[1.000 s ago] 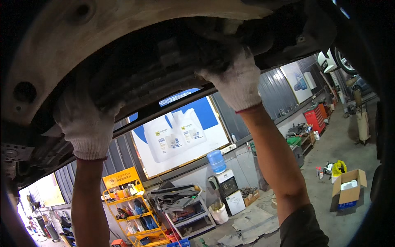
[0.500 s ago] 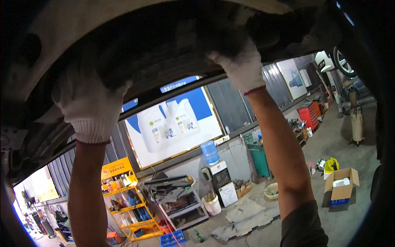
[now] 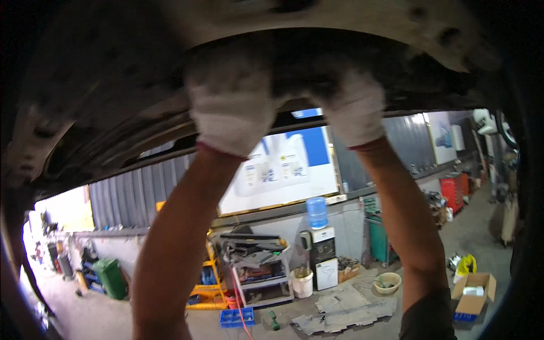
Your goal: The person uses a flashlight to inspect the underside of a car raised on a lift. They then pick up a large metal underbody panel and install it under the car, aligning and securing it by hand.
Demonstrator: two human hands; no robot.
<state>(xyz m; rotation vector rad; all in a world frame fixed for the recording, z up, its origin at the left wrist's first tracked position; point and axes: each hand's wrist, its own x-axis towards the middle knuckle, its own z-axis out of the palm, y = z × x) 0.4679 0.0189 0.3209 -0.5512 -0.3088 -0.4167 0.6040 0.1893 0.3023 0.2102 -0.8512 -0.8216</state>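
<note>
Overhead stretches the dark underside of a vehicle [image 3: 124, 113], with a pale curved metal panel [image 3: 351, 28] along its upper part. My left hand [image 3: 232, 107], in a white knit glove with a dark red cuff, reaches up into the shadow under that panel. Beside it on the right, my right hand [image 3: 357, 107], gloved the same way, also reaches up to the dark underbody. The fingers of both hands are lost in shadow and blur, so what they touch or hold does not show.
Below stand a water dispenser [image 3: 324, 249], a grey shelf rack [image 3: 263, 283] of parts and a yellow rack [image 3: 209, 272]. Flat grey panels [image 3: 351, 309] and a blue crate [image 3: 237, 318] lie on the floor. At the right are an open cardboard box [image 3: 473, 294] and red tool cabinet [image 3: 451, 192].
My left hand has shifted right, closer to my right hand. The view has turned and levelled, and the pale panel now spans the top.
</note>
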